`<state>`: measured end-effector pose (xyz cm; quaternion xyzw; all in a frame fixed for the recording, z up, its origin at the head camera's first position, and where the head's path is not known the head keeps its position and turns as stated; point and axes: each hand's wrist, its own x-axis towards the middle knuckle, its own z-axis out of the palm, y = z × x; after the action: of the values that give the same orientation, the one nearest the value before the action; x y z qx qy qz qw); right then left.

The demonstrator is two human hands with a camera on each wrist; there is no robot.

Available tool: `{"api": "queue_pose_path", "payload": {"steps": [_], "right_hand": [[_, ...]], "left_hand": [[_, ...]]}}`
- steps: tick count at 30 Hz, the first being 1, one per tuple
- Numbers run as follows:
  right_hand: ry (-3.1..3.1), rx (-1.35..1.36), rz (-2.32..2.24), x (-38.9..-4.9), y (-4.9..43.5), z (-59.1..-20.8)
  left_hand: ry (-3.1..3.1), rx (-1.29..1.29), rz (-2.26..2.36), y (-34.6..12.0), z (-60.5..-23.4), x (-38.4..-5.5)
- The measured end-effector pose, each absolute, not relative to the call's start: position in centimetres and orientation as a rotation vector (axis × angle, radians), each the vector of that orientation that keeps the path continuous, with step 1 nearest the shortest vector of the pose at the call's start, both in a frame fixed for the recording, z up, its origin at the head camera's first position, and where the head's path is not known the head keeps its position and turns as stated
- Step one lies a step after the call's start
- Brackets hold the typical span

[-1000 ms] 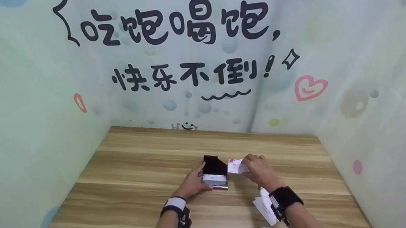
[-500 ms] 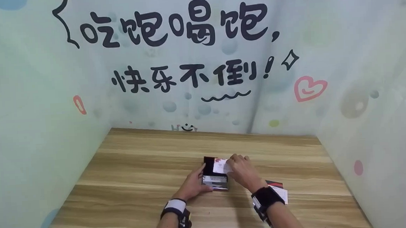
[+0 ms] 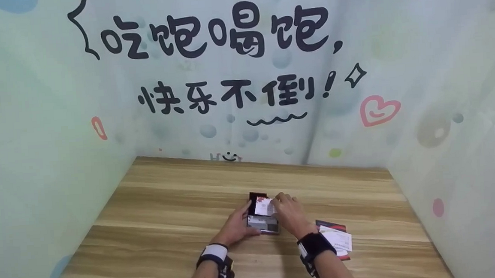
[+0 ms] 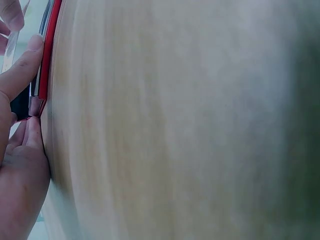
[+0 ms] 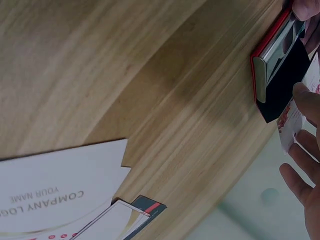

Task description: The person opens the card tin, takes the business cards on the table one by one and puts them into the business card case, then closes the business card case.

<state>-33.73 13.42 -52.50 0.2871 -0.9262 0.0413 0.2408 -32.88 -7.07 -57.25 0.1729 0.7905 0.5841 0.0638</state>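
Observation:
A business card case [image 3: 263, 226] stands unfolded on the table, with a red outer cover [image 4: 48, 65], a black inner flap [image 5: 284, 90] and a shiny metal tray [image 5: 272, 56]. My left hand [image 3: 233, 228] grips its left side, thumb along the near edge. Between the thumb and fingers of my right hand [image 3: 293, 213], a white business card [image 3: 263, 206] with a red floral corner is pinched. That card hovers over the black flap, just beyond the tray. A card with a grey band shows in the tray.
Several loose business cards [image 3: 338, 238] lie overlapped on the wooden table [image 3: 159, 243] to the right, beside my right wrist. Part of another card shows beneath my right forearm. Printed fabric walls [image 3: 247, 139] enclose the table at the back and sides.
My right hand has carried the floral card leftward from beside the case to over its flap. The loose cards at right have come into view. My left hand stays on the case.

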Motion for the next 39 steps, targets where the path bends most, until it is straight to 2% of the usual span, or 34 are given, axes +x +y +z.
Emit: {"api": "queue_pose_path", "payload": {"steps": [12,39], "right_hand": [[-2.559,0.811,0.251,-33.8,12.5,-53.9],[-2.55,0.761,0.401,-34.3,11.5,-55.5]], "left_hand": [[2.303,0.612,1.845,-7.0,-57.4,-32.9],[2.303,0.533,1.829,-7.1,-57.3,-32.9]]}}
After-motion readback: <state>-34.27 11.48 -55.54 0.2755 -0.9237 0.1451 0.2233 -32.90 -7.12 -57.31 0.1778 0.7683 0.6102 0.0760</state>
